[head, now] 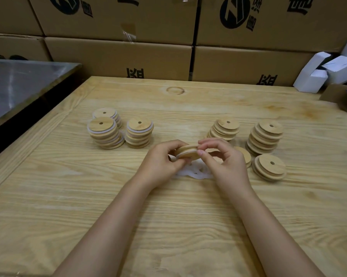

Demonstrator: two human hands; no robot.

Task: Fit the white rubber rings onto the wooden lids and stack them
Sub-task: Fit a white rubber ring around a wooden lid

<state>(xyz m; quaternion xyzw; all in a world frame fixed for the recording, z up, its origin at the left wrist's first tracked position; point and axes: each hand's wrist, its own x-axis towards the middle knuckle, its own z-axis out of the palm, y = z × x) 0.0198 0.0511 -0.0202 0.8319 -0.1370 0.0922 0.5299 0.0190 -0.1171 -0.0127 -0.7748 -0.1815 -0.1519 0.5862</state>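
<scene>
**Now one lid between both hands**

Right now my left hand (163, 159) and right hand (225, 161) meet near the middle of the surface (78, 196), a little toward its far edge. Both grip one wooden lid (186, 151), raised off the wood and tilted. The fingers (169, 145) of my left hand curl over its top rim with the thumb below. Those of my right hand pinch the opposite rim. Whether a ring sits in its groove I cannot tell.

Directly beneath my hands the loose white rubber rings (195, 172) lie in a tangled heap on the surface. Toward the left edge stand three ringed stacks (104, 132) close together, white showing between the lids. Toward the right edge stand two tall bare stacks (265, 136), with a short stack (269, 167) nearer me. A single lid (244, 154) lies flat, partly hidden behind my right hand.

Past the far edge cardboard boxes (118, 54) form a wall. Small white cartons (328, 72) crowd the far right corner, and a metal table (18, 82) stands just beside the far left corner.
</scene>
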